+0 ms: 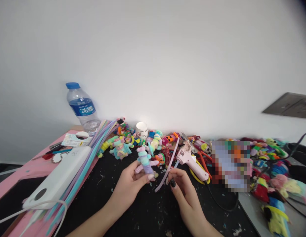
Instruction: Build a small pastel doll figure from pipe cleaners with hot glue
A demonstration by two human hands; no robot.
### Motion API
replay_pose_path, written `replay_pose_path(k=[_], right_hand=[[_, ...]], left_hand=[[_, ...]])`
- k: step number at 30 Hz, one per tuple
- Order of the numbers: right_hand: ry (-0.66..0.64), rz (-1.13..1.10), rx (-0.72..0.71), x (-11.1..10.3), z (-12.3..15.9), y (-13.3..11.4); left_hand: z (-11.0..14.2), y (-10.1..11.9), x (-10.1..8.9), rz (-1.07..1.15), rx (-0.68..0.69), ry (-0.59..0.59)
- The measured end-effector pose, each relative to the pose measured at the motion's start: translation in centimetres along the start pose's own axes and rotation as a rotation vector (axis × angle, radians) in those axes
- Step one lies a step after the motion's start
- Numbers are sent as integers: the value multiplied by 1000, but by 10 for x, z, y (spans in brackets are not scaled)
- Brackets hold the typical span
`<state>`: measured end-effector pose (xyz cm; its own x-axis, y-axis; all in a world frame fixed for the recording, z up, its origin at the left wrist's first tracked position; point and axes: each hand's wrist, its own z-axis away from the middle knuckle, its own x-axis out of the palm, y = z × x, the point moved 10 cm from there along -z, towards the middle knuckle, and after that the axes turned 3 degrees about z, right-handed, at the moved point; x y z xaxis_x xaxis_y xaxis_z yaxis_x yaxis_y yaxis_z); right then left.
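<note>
In the middle of the head view, my left hand [133,182] is closed around a small pastel pipe-cleaner doll [144,160] in blue, pink and lilac, held upright. To its right, my right hand [181,189] pinches a lilac pipe cleaner [170,164] that slants up and away from the fingertips. A pink hot glue gun [192,164] lies just beyond the right hand, its cord trailing right. Behind the doll sit other pipe-cleaner figures [121,147], one of them pastel with a blue part.
A bundle of long pastel pipe cleaners [95,148] lies on the left beside a white box-like device [59,177] with a cable. A water bottle [82,107] leans at the wall near a paper cup [141,130]. Scissors [201,179] and several colourful figures [276,207] fill the right.
</note>
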<state>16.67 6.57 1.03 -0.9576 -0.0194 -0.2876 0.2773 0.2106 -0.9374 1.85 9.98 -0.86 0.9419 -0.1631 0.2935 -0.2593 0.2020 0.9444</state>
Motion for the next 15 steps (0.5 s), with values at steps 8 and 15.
replay_pose_path(k=[8, 15], right_hand=[[154, 99, 6, -21, -2, 5], [52, 417, -234, -9, -7, -23]], left_hand=[[-3, 12, -44, 0, 104, 306], [-4, 10, -39, 2, 104, 264]])
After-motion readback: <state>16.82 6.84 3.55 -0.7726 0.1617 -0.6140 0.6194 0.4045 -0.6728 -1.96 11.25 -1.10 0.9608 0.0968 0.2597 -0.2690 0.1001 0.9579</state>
